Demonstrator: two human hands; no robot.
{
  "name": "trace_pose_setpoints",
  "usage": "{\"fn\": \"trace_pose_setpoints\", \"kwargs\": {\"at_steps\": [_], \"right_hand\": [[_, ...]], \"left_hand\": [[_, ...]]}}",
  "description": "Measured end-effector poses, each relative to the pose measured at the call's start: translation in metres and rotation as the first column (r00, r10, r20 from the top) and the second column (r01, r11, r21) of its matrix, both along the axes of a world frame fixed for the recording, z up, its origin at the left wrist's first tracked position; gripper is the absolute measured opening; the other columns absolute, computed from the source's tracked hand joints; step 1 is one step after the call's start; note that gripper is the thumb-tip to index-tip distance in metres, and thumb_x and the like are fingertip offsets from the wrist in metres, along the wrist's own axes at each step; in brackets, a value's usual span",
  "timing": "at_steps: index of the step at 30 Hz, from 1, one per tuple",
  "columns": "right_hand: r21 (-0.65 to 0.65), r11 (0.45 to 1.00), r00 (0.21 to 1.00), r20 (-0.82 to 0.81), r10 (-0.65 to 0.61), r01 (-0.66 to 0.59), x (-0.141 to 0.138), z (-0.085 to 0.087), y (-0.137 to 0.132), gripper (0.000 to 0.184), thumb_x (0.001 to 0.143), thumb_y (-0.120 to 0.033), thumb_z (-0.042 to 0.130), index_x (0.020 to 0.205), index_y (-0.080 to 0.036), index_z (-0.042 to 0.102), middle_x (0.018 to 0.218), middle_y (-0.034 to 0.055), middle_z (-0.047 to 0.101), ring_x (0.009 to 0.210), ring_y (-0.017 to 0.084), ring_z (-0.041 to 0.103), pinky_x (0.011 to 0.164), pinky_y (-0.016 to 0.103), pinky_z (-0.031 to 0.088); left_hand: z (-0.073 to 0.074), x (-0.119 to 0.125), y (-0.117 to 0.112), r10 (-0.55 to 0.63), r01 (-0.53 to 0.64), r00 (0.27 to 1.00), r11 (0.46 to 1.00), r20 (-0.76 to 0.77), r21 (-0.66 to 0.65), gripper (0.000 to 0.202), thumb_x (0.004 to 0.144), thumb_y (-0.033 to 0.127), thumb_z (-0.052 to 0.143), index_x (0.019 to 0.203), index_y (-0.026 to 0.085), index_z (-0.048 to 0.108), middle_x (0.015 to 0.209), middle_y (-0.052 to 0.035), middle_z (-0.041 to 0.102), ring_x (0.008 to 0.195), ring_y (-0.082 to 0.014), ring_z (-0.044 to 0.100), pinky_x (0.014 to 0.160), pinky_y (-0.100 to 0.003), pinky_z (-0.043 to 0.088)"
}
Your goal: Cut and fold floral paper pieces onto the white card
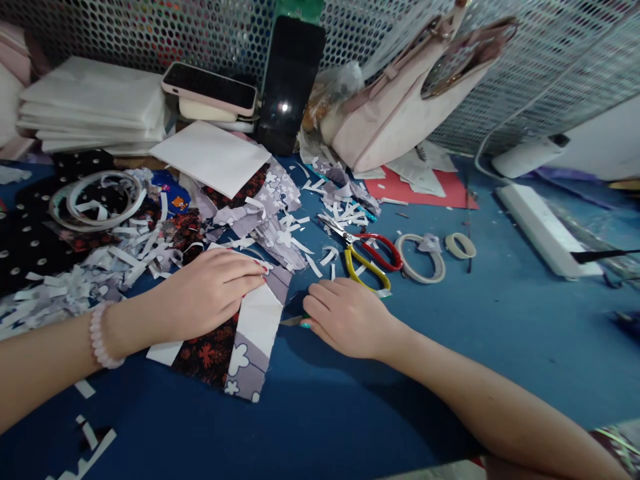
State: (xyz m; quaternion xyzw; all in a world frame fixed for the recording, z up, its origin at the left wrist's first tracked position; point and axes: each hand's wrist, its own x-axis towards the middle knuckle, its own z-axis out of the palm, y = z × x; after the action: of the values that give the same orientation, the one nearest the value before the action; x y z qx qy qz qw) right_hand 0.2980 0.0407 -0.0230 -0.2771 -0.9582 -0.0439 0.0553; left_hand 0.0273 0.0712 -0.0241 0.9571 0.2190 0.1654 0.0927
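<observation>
My left hand point(195, 297), with a beaded bracelet at the wrist, lies flat on a white card point(260, 313), fingers stretched out. Dark red-flowered fabric point(207, 353) and purple fabric with white flowers point(250, 360) run along the card as strips. Just right of the card's edge, my right hand point(345, 317) is closed around a small craft knife point(291, 321). Its thin blade points at the card's edge; most of its handle is hidden in my fingers, with a bit of green showing. Beyond my right hand lie scissors point(363, 253) with one red and one yellow handle.
Paper scraps point(90, 287) and tape rolls point(75, 207) cover the left side. White packets point(95, 100), a loose white card point(213, 157), phones point(210, 87) and a pink handbag point(395, 107) stand at the back. Two tape rings point(423, 257) and a power strip point(537, 230) lie right.
</observation>
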Motion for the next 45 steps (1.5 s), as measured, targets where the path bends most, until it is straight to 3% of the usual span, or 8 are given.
{"fn": "trace_pose_setpoints", "kwargs": {"at_steps": [10,18,29,33,36,45], "right_hand": [[0.011,0.999,0.999,0.005,-0.037,0.037,-0.003,0.0,-0.002,0.037,0.1,-0.03,0.036,0.071,-0.016,0.055,0.063,0.004,0.054,0.058,0.015,0.041,0.057,0.031,0.019],[0.038,0.999,1.0,0.01,-0.026,0.026,-0.005,0.002,-0.003,0.035,0.099,-0.029,0.038,0.07,-0.016,0.054,0.062,0.0038,0.054,0.056,0.014,0.04,0.056,0.031,0.018],[0.07,0.997,0.999,-0.028,-0.022,0.024,-0.01,0.003,-0.005,0.038,0.1,-0.029,0.034,0.071,-0.017,0.055,0.062,0.0031,0.052,0.06,0.016,0.041,0.057,0.031,0.022],[0.159,0.987,0.997,-0.056,0.046,-0.037,-0.012,0.005,-0.006,0.019,0.097,-0.019,0.042,0.094,-0.02,0.06,0.067,0.0014,0.053,0.061,0.015,0.039,0.057,0.03,0.022],[0.217,0.971,0.991,-0.067,0.114,-0.097,-0.013,0.007,-0.006,0.028,0.091,-0.011,0.049,0.11,-0.029,0.059,0.069,-0.0012,0.052,0.06,0.013,0.038,0.057,0.029,0.022],[0.209,0.978,0.954,-0.29,0.08,-0.018,-0.014,-0.009,-0.008,0.014,0.085,-0.022,0.069,0.098,-0.023,0.066,0.076,-0.0016,0.053,0.062,0.01,0.042,0.058,0.028,0.03]], "left_hand": [[-0.001,0.0,0.0,0.009,-0.008,1.0,0.999,0.028,-0.038,0.035,0.096,0.015,0.039,0.124,0.017,0.061,0.125,-0.0091,0.066,0.12,-0.0215,0.057,0.107,-0.042,0.041],[0.002,0.002,0.0,-0.01,0.011,1.0,0.999,-0.006,0.038,0.035,0.098,0.014,0.035,0.12,0.011,0.061,0.123,-0.0112,0.067,0.117,-0.0224,0.058,0.103,-0.043,0.044],[0.002,0.002,0.0,-0.01,0.01,1.0,1.0,0.008,0.026,0.033,0.097,0.013,0.036,0.119,0.011,0.061,0.123,-0.0101,0.067,0.117,-0.0223,0.058,0.102,-0.042,0.043],[0.003,0.002,-0.001,-0.019,0.019,1.0,0.999,0.002,0.042,0.033,0.098,0.014,0.036,0.12,0.009,0.061,0.124,-0.0117,0.066,0.118,-0.0237,0.058,0.102,-0.044,0.043],[0.002,0.002,0.0,-0.017,0.017,1.0,0.999,-0.004,0.041,0.033,0.098,0.014,0.036,0.12,0.008,0.061,0.124,-0.0121,0.066,0.119,-0.0242,0.057,0.101,-0.045,0.044],[0.001,0.001,0.0,-0.014,0.015,1.0,0.999,-0.014,0.035,0.033,0.098,0.014,0.037,0.121,0.01,0.06,0.126,-0.0109,0.065,0.12,-0.0231,0.056,0.102,-0.043,0.043]]}}
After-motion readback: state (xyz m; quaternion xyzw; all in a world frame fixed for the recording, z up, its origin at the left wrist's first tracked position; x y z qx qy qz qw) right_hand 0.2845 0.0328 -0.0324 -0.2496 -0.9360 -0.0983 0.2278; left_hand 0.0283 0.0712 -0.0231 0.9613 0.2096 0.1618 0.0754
